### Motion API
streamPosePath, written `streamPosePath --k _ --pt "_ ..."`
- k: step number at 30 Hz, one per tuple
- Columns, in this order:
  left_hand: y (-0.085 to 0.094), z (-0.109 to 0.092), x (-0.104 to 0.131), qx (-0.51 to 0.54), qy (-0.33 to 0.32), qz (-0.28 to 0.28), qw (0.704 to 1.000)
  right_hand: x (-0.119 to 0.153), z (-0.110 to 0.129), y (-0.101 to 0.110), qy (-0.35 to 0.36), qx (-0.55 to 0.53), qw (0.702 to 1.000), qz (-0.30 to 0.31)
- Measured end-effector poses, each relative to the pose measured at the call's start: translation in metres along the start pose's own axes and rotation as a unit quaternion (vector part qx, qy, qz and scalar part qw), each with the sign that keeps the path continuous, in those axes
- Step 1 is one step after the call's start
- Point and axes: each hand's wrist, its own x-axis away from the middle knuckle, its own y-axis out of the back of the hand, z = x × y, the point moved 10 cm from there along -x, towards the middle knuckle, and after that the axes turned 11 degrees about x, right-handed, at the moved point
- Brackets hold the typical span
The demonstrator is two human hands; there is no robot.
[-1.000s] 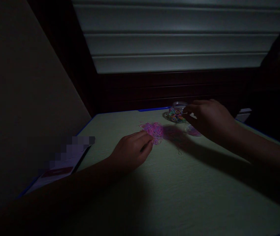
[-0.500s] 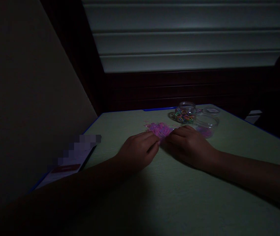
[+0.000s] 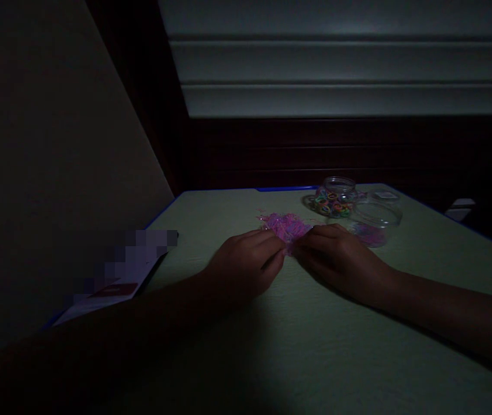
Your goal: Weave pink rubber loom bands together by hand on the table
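A loose heap of small pink and purple rubber bands lies on the pale green table. At the heap's near left edge, my left hand has its thumb and fingers pinched together. My right hand is closed at the near right edge, fingers bent toward the heap. The fingertips of both hands nearly meet. Whatever sits between them is too dark and small to make out. Just beyond my right hand stands an open clear tub with pink and purple bands at its bottom.
Behind the heap is a clear jar of multicoloured bands. A clear lid lies to its right. At the table's left edge is a partly blurred booklet or box. A wall rises on the left, and a slatted shutter stands behind.
The view has shifted slightly, so the table items appear a little further right. Both hands stay at the near side of the heap with fingers closed.
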Motion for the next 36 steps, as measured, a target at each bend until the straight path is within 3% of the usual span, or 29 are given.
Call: streamPosePath --k 19,36 --pt "0.001 -0.002 -0.001 -0.008 -0.012 -0.003 1.000 0.000 -0.005 -0.005 -0.017 0.013 1.000 0.011" --pt "0.003 -0.002 0.000 0.024 -0.020 -0.022 0.999 0.001 0.010 0.008 0.043 0.069 0.996 -0.025"
